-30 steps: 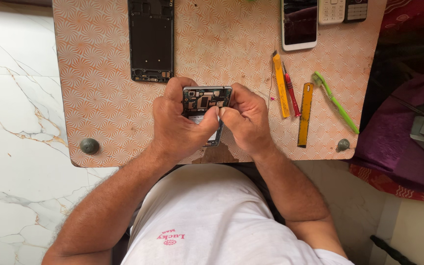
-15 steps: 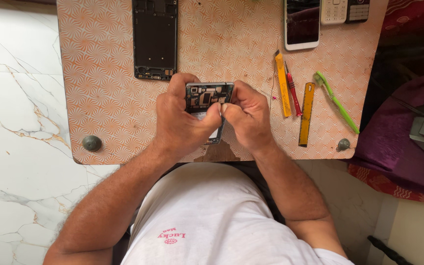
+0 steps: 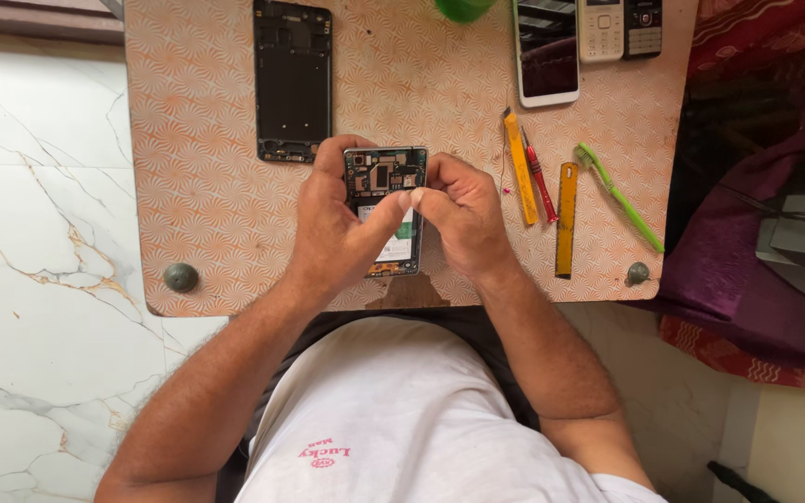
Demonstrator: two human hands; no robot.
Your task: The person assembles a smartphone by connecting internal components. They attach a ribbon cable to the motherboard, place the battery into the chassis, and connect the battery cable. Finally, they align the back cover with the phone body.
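An opened phone [image 3: 387,177] with its circuit board and battery exposed is held over the patterned board [image 3: 207,177]. My left hand [image 3: 333,228] grips the phone's left side, thumb lying across the battery. My right hand [image 3: 458,219] holds its right side, with thumb and forefinger pinched together at the upper part of the board. Whether something small sits between those fingertips cannot be made out. The phone's lower half is mostly hidden by my hands.
A black phone frame [image 3: 293,82] lies at the back left. A white phone [image 3: 547,48] and two keypad phones [image 3: 621,26] lie at the back right. Yellow pry tool [image 3: 520,168], red screwdriver [image 3: 538,175], yellow ruler [image 3: 566,219], green toothbrush [image 3: 619,194] lie at the right. Marble floor lies left.
The view has shifted slightly; both hands stay on the opened phone. My left thumb now lies further across the battery and my right fingertips have moved up the board.
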